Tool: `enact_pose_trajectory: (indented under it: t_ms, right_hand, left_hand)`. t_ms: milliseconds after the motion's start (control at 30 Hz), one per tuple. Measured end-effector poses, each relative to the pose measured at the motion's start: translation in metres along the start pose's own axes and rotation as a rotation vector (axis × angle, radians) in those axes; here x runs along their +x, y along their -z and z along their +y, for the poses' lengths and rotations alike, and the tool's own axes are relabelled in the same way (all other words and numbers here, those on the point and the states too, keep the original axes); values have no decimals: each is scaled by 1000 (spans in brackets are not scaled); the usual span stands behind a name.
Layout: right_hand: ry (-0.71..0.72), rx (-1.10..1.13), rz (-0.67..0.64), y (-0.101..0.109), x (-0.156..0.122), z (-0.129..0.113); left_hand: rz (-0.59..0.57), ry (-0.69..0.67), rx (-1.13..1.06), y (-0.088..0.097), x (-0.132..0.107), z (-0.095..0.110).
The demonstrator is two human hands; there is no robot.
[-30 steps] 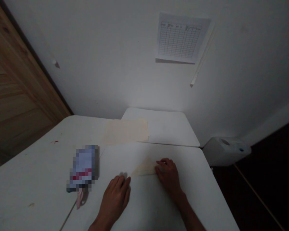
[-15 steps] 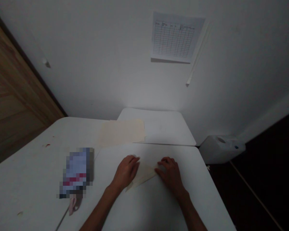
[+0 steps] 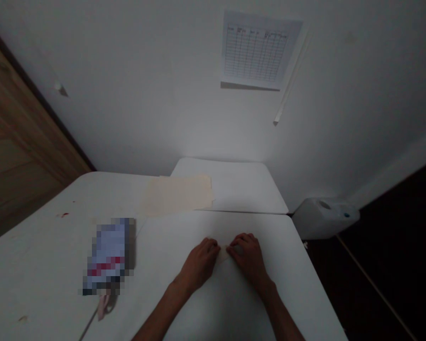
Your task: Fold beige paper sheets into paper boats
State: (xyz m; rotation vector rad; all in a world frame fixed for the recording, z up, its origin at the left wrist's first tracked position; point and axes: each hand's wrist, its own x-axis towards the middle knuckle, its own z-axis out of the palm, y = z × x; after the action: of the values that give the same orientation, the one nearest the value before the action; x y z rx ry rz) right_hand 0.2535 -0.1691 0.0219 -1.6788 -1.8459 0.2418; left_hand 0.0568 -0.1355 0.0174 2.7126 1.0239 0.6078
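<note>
A small piece of cream paper (image 3: 223,255) lies on the white table between my hands, mostly covered by them. My left hand (image 3: 200,263) is closed, its fingertips pinching the paper's left part. From the other side, my right hand (image 3: 247,255) has its thumb and curled fingers closed at the paper's right end. Farther back, flat cream paper sheets (image 3: 177,193) rest across the joint of the tables. To the left sits a blurred blue-and-white item (image 3: 108,253) with a pink strap.
A printed table sheet (image 3: 255,52) hangs on the wall beside a thin white strip (image 3: 287,87). On the floor at the right stands a white plastic jug (image 3: 326,220). A wooden door (image 3: 24,128) is at the left. The white tabletop (image 3: 184,312) has seams.
My left hand has moved right, closer to my right hand, and its fingers have closed on the paper. Less of the paper shows now. The view has shifted slightly.
</note>
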Motion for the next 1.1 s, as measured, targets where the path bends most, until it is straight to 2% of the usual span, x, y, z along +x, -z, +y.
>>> enact_pose_trajectory:
  t_ms: [200,600,1100]
  right_hand:
    - [52,-22,0,-1,-4,2]
    - [86,-37,-44,0,-16,4]
    - [226,-104,-126,9,-14,6]
  left_hand:
    - [-12,25,-53,-7,-3,-1]
    - [-85,72,64,-7,0,3]
    - [-172,40,120,-10,1,4]
